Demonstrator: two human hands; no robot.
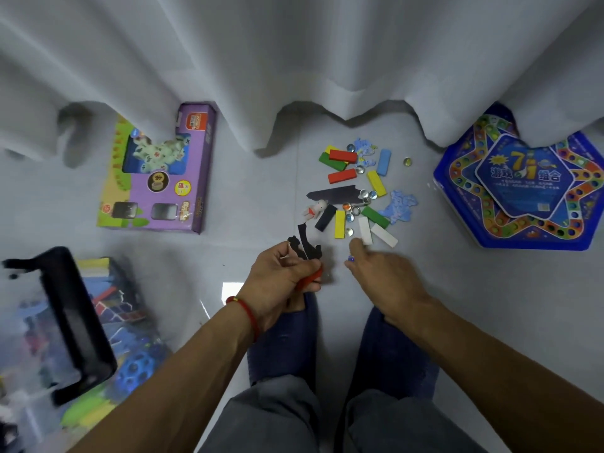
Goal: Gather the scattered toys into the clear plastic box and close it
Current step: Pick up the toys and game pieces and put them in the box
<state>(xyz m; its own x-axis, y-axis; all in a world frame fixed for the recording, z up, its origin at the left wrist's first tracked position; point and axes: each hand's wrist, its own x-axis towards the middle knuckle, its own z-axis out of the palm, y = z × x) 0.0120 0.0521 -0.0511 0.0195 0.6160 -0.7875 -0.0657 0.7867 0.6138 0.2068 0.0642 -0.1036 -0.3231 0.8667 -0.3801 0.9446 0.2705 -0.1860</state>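
Head view: left hand gripping two black pieces, right hand pinching one marble.

Pale grey tiled floor, glossy, one grout line running up the middle toward the curtain. Bright rectangular light reflection on the tile near the centre. White curtain fills the whole upper part, hanging in soft folds, wavy hem meeting the floor and casting grey shadows beneath. Light is even and cool, no hard shadows. No wall, window or furniture can be made out behind the curtain.
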